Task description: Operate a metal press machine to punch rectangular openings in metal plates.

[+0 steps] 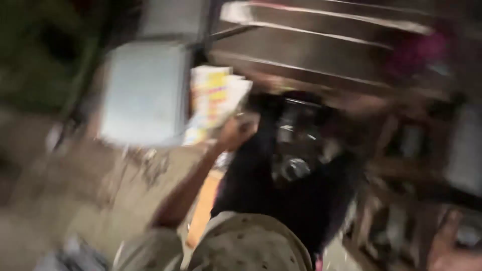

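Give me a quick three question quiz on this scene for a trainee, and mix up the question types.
1. True or false: the left hand is empty.
2. What shows just left of the printed packet in the picture? A) a pale blue-grey panel B) a red bucket C) a green bottle
3. Fill in: the blurred machine right of the hand is ___ in colour.
Key: 1 false, it grips the packet; 2 A; 3 dark.

Through heavy blur we see our left hand [236, 131] gripping a white, yellow-printed paper packet [215, 98] beside a pale blue box [145, 93].
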